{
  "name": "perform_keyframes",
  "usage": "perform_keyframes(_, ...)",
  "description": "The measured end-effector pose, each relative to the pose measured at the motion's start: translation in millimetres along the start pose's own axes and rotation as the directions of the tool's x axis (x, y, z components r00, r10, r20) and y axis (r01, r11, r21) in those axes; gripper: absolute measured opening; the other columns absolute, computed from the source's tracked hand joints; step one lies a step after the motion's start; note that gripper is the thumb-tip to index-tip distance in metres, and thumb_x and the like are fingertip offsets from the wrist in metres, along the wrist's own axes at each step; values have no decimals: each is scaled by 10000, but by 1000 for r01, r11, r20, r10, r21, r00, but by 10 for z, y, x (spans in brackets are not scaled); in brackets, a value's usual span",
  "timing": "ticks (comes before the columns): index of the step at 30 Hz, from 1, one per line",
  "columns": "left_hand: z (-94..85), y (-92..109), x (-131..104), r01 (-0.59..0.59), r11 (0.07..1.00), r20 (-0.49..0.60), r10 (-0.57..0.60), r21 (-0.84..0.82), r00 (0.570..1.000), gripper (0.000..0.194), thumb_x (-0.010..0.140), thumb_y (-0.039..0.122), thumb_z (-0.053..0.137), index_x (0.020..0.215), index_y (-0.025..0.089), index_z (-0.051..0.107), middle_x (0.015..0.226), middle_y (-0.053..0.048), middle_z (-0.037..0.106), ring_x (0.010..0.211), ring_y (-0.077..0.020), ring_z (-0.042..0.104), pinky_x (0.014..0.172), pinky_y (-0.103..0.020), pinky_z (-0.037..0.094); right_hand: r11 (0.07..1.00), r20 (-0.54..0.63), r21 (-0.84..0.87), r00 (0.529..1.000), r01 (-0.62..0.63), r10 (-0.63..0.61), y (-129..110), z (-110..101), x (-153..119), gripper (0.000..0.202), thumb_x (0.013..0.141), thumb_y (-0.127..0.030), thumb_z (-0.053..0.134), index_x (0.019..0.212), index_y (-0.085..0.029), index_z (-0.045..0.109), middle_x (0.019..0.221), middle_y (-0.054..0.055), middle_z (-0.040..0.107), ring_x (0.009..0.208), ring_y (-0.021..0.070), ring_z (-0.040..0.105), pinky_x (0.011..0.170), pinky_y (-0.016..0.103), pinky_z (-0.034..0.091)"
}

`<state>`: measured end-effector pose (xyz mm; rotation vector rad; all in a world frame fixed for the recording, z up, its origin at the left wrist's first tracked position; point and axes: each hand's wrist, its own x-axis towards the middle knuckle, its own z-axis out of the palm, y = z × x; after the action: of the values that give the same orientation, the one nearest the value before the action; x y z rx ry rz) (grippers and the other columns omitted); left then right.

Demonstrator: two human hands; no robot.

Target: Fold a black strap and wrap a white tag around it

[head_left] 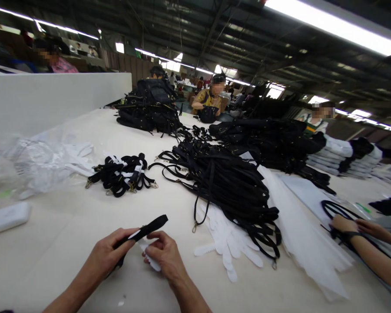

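My left hand (108, 253) grips a folded black strap (150, 227) whose free end sticks up to the right. My right hand (164, 254) pinches a small white paper strip (150, 261) against the strap just beneath it. Both hands hover over the near part of the cream table (52, 248). Ahead lies a small bundle of black straps wrapped with white bands (122, 174). To the right is a large pile of loose black straps (224, 182), with white gloves (226, 243) lying under its near edge.
Clear plastic bags and white gloves (48, 161) lie at the left, a white box (6, 217) near the left edge. Black bags (151, 108) are heaped at the back. A co-worker's hands (355, 228) handle a strap at the right. Other people sit beyond the table.
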<state>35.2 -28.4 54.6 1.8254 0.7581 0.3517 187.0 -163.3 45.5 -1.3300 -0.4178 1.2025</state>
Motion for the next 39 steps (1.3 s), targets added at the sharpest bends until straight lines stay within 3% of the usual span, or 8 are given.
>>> perform_keyframes(4, 60, -242, -22, -174, 949, -36, 190, 263, 981, 301, 891, 374, 553, 1163, 325, 674, 1112, -22, 717, 1082, -234, 631, 976, -378, 476, 1000, -65, 25, 998, 16, -15, 168, 28, -58, 267, 688, -312, 703, 911, -167, 701, 773, 47, 732, 641, 161, 649, 653, 285, 479)
perform_keyframes(8, 205, -419, -61, -176, 889, -38, 211, 423, 977, 287, 912, 316, 529, 1170, 329, 655, 1114, -24, 706, 1066, -238, 627, 953, -407, 497, 993, -44, -112, 998, 36, -41, 180, 30, -94, 293, 682, -165, 538, 871, -186, 762, 793, 49, 750, 726, 196, 671, 687, 296, 467)
perform_keyframes(15, 248, -419, -57, -174, 895, -20, 200, 412, 980, 294, 936, 301, 498, 1202, 356, 613, 1139, -9, 678, 1087, -212, 618, 985, -403, 497, 915, 50, -309, 965, 261, -258, 144, 33, -160, 417, 737, -90, 479, 982, -257, 772, 1014, 32, 751, 974, 217, 676, 897, 342, 487)
perform_keyframes(19, 257, -451, -31, -184, 911, -59, 221, 370, 974, 318, 915, 261, 498, 1191, 343, 633, 1266, -20, 635, 1183, -213, 585, 1026, -402, 480, 754, 120, -514, 904, 410, -410, 152, 23, -193, 366, 800, -74, 511, 975, -279, 760, 1031, 18, 739, 999, 181, 670, 926, 299, 490)
perform_keyframes(25, 240, -464, -35, -153, 924, -69, 188, 351, 980, 308, 900, 287, 530, 1170, 371, 653, 1134, 29, 728, 1074, -209, 639, 990, -416, 495, 312, 277, -815, 801, 489, -530, 125, 52, -202, 318, 844, -77, 542, 1017, -278, 717, 1121, 36, 703, 1043, 206, 628, 859, 294, 503)
perform_keyframes(29, 224, -447, -33, -122, 933, -73, 155, 338, 985, 289, 894, 318, 526, 1142, 335, 672, 1138, 11, 732, 1085, -216, 639, 988, -406, 494, 485, 274, -707, 831, 515, -483, 19, 139, -96, 333, 849, -61, 514, 1046, -253, 701, 1040, 21, 723, 986, 162, 657, 888, 258, 491)
perform_keyframes(34, 214, -410, -9, -34, 939, -107, 75, 342, 991, 308, 888, 355, 524, 1163, 299, 652, 1083, -27, 740, 1014, -233, 672, 915, -405, 529, 820, 51, -495, 952, 288, -303, -57, 199, 106, 239, 879, -194, 524, 1012, -253, 714, 801, -18, 692, 731, 128, 642, 704, 225, 498)
perform_keyframes(39, 200, -358, -5, 42, 949, -130, -1, 314, 992, 388, 867, 348, 543, 1251, 314, 588, 1156, -19, 726, 1061, -235, 674, 928, -395, 526, 906, -38, -397, 984, 147, -176, -9, 205, 220, 214, 833, -249, 585, 1009, -242, 706, 638, -41, 626, 566, 109, 571, 562, 208, 434)
